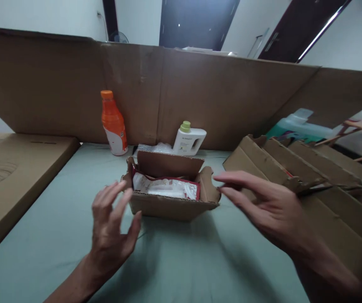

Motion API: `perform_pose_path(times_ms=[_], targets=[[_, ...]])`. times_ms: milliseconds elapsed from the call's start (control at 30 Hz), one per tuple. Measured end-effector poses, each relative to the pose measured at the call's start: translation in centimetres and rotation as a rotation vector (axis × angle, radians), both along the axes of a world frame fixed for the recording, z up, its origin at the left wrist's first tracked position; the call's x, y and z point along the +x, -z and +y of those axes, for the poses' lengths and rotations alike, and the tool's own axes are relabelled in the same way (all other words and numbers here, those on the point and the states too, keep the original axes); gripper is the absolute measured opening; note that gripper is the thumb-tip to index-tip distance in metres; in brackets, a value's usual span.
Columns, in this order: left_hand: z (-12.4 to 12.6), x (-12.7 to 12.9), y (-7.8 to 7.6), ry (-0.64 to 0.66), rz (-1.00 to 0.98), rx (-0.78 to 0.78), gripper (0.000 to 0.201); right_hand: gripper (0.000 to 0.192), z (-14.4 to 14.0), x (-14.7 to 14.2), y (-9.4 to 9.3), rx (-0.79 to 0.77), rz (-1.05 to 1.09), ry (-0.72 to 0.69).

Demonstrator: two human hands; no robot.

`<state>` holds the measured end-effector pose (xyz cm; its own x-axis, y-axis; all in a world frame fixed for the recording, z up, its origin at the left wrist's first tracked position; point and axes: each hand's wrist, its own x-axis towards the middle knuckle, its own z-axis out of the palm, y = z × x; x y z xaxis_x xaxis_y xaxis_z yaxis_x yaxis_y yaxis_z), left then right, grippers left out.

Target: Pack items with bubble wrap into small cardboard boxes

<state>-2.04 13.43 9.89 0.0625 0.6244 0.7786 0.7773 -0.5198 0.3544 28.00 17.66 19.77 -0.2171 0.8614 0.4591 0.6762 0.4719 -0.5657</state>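
Observation:
A small open cardboard box [171,206] sits in the middle of the pale green table [184,261], its flaps up. Inside lies a white item in clear plastic wrap [168,187] with a red lining around it. My left hand [113,227] hovers just left of the box's front corner, fingers spread, holding nothing. My right hand [263,204] reaches in from the right, fingers extended, its fingertips at the box's right flap [208,187]. Whether they touch the flap I cannot tell.
An orange bottle [113,123] and a white jug with a green cap [189,140] stand behind the box, by some bubble wrap [151,148]. A large cardboard sheet [168,92] walls the back. Flat cardboard [13,168] lies left; folded cardboard pieces [294,168] lie right.

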Motion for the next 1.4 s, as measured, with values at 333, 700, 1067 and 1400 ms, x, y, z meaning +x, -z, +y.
perform_pose_path(times_ms=[333, 700, 1067, 1400], targets=[[3.4, 2.1, 5.5, 0.117, -0.865, -0.840, 0.083, 0.052, -2.9, -1.4, 14.0, -0.339, 0.275, 0.089], [-7.1, -6.2, 2.5, -0.368, -0.822, -0.593, 0.061, 0.044, -7.3, -10.1, 12.0, -0.190, 0.285, -0.111], [-8.6, 1.0, 5.4, 0.080, -0.964, -0.881, 0.066, 0.026, -15.0, -1.7, 13.5, -0.275, 0.251, 0.160], [-1.6, 19.2, 6.0, 0.814, -0.676, -0.942, 0.059, 0.035, -22.3, 11.9, 16.8, -0.244, 0.306, 0.735]])
